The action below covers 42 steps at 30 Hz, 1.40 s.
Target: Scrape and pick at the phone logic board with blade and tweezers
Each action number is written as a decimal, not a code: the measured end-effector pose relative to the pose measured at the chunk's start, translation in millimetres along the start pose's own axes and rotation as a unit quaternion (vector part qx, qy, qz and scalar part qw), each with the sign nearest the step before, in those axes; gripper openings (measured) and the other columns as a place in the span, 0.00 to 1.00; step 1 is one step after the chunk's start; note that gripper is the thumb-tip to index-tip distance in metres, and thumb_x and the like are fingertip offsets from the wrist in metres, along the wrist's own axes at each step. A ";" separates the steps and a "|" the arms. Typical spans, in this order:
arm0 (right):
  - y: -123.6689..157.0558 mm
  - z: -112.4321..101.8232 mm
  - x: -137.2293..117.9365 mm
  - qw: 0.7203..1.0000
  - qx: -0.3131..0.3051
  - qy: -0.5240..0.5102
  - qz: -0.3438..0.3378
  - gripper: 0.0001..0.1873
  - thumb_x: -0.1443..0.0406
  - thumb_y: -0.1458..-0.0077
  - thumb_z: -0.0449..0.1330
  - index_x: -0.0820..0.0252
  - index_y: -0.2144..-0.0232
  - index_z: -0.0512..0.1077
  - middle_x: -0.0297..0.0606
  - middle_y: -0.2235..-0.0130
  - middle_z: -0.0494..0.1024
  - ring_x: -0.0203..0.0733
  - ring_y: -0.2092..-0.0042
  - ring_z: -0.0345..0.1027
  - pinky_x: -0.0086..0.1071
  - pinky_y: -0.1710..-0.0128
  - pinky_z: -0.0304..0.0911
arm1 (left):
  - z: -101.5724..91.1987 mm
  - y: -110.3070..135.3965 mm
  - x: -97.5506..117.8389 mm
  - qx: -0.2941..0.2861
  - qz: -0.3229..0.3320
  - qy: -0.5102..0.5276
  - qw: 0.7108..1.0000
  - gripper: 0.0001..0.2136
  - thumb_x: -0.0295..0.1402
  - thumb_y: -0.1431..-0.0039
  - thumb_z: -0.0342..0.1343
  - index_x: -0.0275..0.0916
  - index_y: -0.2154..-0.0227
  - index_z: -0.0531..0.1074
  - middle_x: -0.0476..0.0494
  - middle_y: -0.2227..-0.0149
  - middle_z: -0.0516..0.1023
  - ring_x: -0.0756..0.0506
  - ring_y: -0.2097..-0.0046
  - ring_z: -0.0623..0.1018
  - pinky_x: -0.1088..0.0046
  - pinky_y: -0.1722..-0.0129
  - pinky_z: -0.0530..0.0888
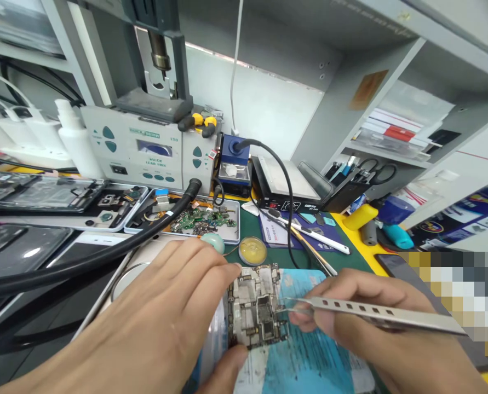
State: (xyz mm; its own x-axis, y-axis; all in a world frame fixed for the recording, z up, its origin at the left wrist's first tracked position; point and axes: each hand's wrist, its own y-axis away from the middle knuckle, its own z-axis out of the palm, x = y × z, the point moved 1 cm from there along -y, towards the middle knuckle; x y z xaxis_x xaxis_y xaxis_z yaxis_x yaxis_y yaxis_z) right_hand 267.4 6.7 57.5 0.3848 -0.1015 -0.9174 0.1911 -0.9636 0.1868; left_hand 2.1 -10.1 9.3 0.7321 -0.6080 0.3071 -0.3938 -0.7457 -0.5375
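A phone's bare circuit board (246, 298) lies on a blue and white, dark-streaked pad (305, 355). My left hand (157, 317) grips the board's left side, fingers at the far edge and thumb at the near one. Between the thumb and fingers of my right hand (350, 339) are silver tweezers (391, 316) with holes along the arm. Their tips are slightly apart at the board's right edge; whether they touch it I cannot tell. Just beyond the board stands a small round tin of yellowish paste (252, 250).
A hot-air station (145, 148) stands at the back left, its black hose (161, 219) crossing the left side. Behind the pad is a tray of green boards (202, 221). Dismantled phones (55, 197) lie left; a white-handled tool (326, 239) and a yellow bottle (361, 217) sit right.
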 end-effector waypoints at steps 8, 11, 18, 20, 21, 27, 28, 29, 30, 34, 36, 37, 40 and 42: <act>-7.2 -2.1 -2.2 0.978 -0.060 -0.187 0.063 0.10 0.57 0.42 0.74 0.57 0.70 0.83 0.38 0.65 0.86 0.41 0.62 0.82 0.28 0.58 0.74 | 3.7 -8.5 -5.9 -0.027 0.039 -0.018 0.999 0.16 0.39 0.40 0.62 0.42 0.50 0.73 0.40 0.50 0.73 0.34 0.49 0.71 0.49 0.50 0.71; -9.2 -1.9 -4.8 0.968 -0.069 -0.226 0.084 0.10 0.58 0.44 0.74 0.58 0.71 0.83 0.38 0.66 0.86 0.41 0.62 0.81 0.28 0.59 0.74 | 5.6 -11.5 -8.3 -0.012 0.065 -0.010 0.998 0.17 0.40 0.44 0.65 0.42 0.53 0.73 0.42 0.53 0.72 0.35 0.53 0.70 0.51 0.53 0.70; -7.8 -2.6 -6.3 0.952 -0.093 -0.276 0.096 0.08 0.62 0.44 0.74 0.60 0.71 0.83 0.41 0.66 0.87 0.42 0.64 0.82 0.31 0.61 0.77 | 2.1 -10.9 -8.9 -0.014 0.084 -0.021 0.996 0.22 0.44 0.41 0.65 0.40 0.47 0.72 0.40 0.54 0.72 0.35 0.52 0.70 0.53 0.53 0.71; -7.2 -1.5 -6.5 0.951 -0.095 -0.278 0.094 0.08 0.62 0.45 0.74 0.61 0.72 0.83 0.41 0.66 0.87 0.42 0.65 0.81 0.31 0.61 0.77 | -1.2 -12.5 -6.5 0.002 0.077 -0.021 0.997 0.17 0.41 0.37 0.62 0.41 0.48 0.73 0.41 0.54 0.73 0.36 0.52 0.71 0.52 0.51 0.71; -7.1 -0.9 -6.6 0.952 -0.094 -0.277 0.091 0.08 0.62 0.45 0.74 0.60 0.72 0.83 0.40 0.66 0.87 0.41 0.65 0.81 0.31 0.61 0.77 | -3.0 -14.1 -4.4 0.009 0.070 -0.011 0.997 0.14 0.38 0.35 0.61 0.41 0.49 0.73 0.41 0.55 0.74 0.37 0.52 0.71 0.53 0.50 0.72; -6.0 2.6 -9.9 0.961 -0.089 -0.254 0.070 0.10 0.60 0.44 0.75 0.60 0.71 0.82 0.39 0.67 0.86 0.42 0.63 0.81 0.30 0.62 0.76 | -6.3 -26.7 16.3 -0.003 -0.013 0.157 0.987 0.12 0.26 0.36 0.59 0.46 0.52 0.73 0.52 0.58 0.77 0.49 0.56 0.78 0.71 0.56 0.75; -5.7 3.1 -10.8 0.962 -0.088 -0.251 0.068 0.11 0.59 0.45 0.75 0.60 0.72 0.82 0.39 0.68 0.86 0.42 0.64 0.81 0.29 0.62 0.76 | -5.8 -28.1 19.9 -0.018 -0.027 0.174 0.984 0.12 0.27 0.37 0.60 0.48 0.53 0.74 0.53 0.59 0.78 0.49 0.57 0.78 0.71 0.56 0.75; -5.4 3.6 -11.8 0.962 -0.088 -0.249 0.064 0.12 0.59 0.45 0.76 0.60 0.72 0.81 0.39 0.68 0.86 0.41 0.65 0.81 0.29 0.62 0.76 | -5.2 -29.2 23.0 -0.034 -0.041 0.181 0.982 0.11 0.28 0.37 0.61 0.48 0.54 0.75 0.54 0.60 0.78 0.49 0.57 0.78 0.71 0.57 0.75; -5.1 4.0 -12.7 0.963 -0.089 -0.246 0.058 0.13 0.58 0.46 0.76 0.60 0.73 0.81 0.40 0.68 0.86 0.40 0.66 0.81 0.28 0.63 0.76 | -4.7 -30.2 25.8 -0.048 -0.053 0.184 0.980 0.09 0.29 0.37 0.61 0.48 0.56 0.76 0.55 0.61 0.79 0.49 0.58 0.78 0.71 0.57 0.75; -3.3 4.4 -14.0 0.963 -0.088 -0.248 0.050 0.17 0.54 0.50 0.79 0.60 0.74 0.81 0.41 0.68 0.87 0.41 0.67 0.81 0.29 0.65 0.76 | -5.0 -34.8 32.4 -0.060 -0.090 0.216 0.970 0.06 0.30 0.33 0.58 0.47 0.65 0.78 0.56 0.66 0.80 0.51 0.61 0.78 0.74 0.60 0.73; -2.6 3.5 -13.1 0.962 -0.087 -0.252 0.052 0.17 0.55 0.49 0.79 0.59 0.74 0.80 0.40 0.68 0.87 0.39 0.67 0.81 0.27 0.64 0.75 | -6.5 -37.9 33.2 -0.062 -0.101 0.232 0.965 0.07 0.29 0.34 0.58 0.47 0.67 0.77 0.57 0.67 0.79 0.52 0.63 0.78 0.75 0.62 0.72; -2.4 2.7 -12.7 0.962 -0.089 -0.251 0.051 0.16 0.55 0.49 0.78 0.59 0.74 0.80 0.40 0.68 0.87 0.38 0.68 0.80 0.26 0.64 0.75 | -7.9 -39.5 33.1 -0.063 -0.103 0.234 0.965 0.08 0.29 0.34 0.58 0.47 0.68 0.77 0.57 0.68 0.79 0.53 0.64 0.78 0.76 0.62 0.72; -3.5 -1.2 -12.3 0.968 -0.077 -0.237 0.034 0.14 0.57 0.46 0.76 0.59 0.74 0.81 0.38 0.68 0.87 0.39 0.66 0.81 0.27 0.63 0.75 | -15.1 -43.7 30.3 -0.067 -0.107 0.221 0.967 0.09 0.31 0.32 0.56 0.47 0.70 0.76 0.57 0.68 0.78 0.52 0.64 0.77 0.74 0.62 0.72; -5.8 -4.0 -12.3 0.972 -0.057 -0.225 0.031 0.14 0.57 0.47 0.77 0.59 0.74 0.81 0.40 0.68 0.87 0.42 0.65 0.82 0.29 0.64 0.76 | -20.8 -45.5 26.4 -0.069 -0.114 0.203 0.970 0.10 0.34 0.30 0.54 0.46 0.69 0.75 0.55 0.68 0.77 0.51 0.64 0.76 0.73 0.63 0.71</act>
State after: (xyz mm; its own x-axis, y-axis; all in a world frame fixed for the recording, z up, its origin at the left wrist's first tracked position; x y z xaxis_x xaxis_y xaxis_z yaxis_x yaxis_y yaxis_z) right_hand 265.2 14.4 69.1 -0.0294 -0.2808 -0.9593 0.2881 -0.9214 0.2609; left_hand 27.7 2.1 58.1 0.5412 -0.4595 0.7043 -0.3382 -0.8857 -0.3180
